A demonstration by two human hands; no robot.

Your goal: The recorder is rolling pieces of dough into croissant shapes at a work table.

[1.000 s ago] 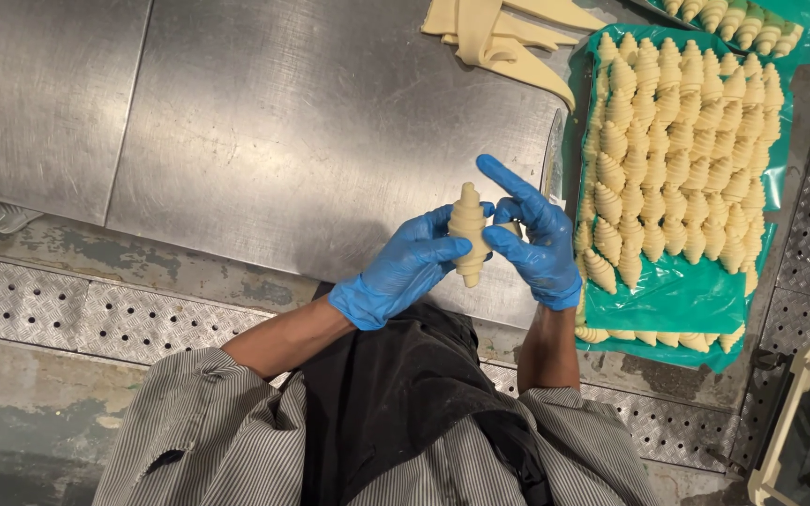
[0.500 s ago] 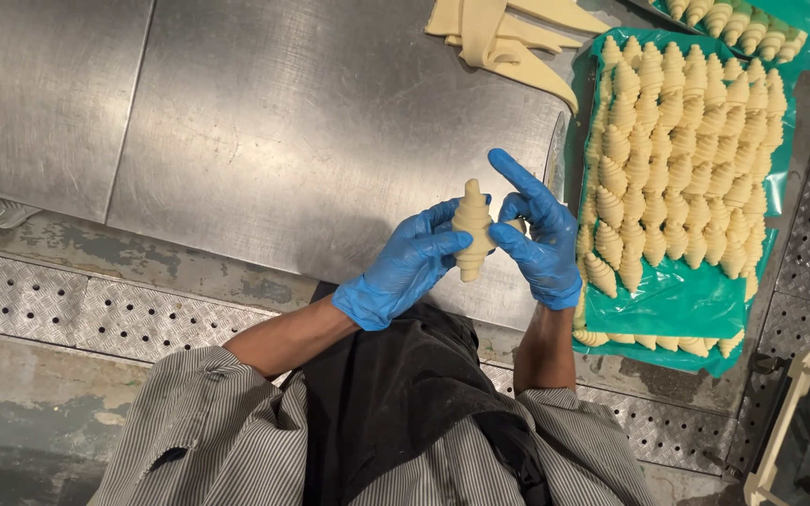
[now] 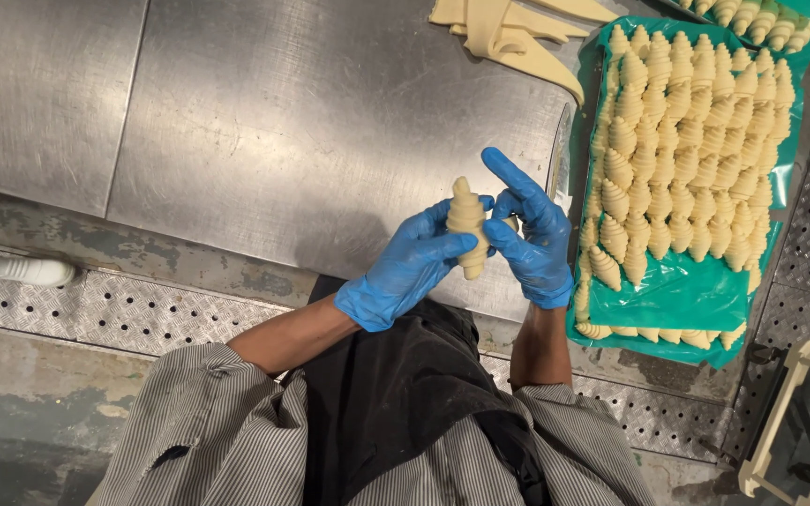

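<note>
Both my hands wear blue gloves and hold one raw rolled croissant (image 3: 467, 225) upright over the near edge of the steel table (image 3: 236, 122). My left hand (image 3: 410, 267) wraps its lower half from the left. My right hand (image 3: 527, 234) pinches it from the right, index finger pointing up. Just to the right lies a tray lined with green plastic (image 3: 686, 300), filled with several rows of shaped raw croissants (image 3: 686, 150).
Cut strips of raw dough (image 3: 508, 33) lie at the table's far edge. A second green-lined tray (image 3: 771, 19) shows at the top right. Perforated metal floor plates (image 3: 124, 305) run below the table, and a pale rack frame (image 3: 799, 422) stands at the bottom right.
The croissant and both hands have stayed in nearly the same place; the fingers have shifted slightly around the dough.
</note>
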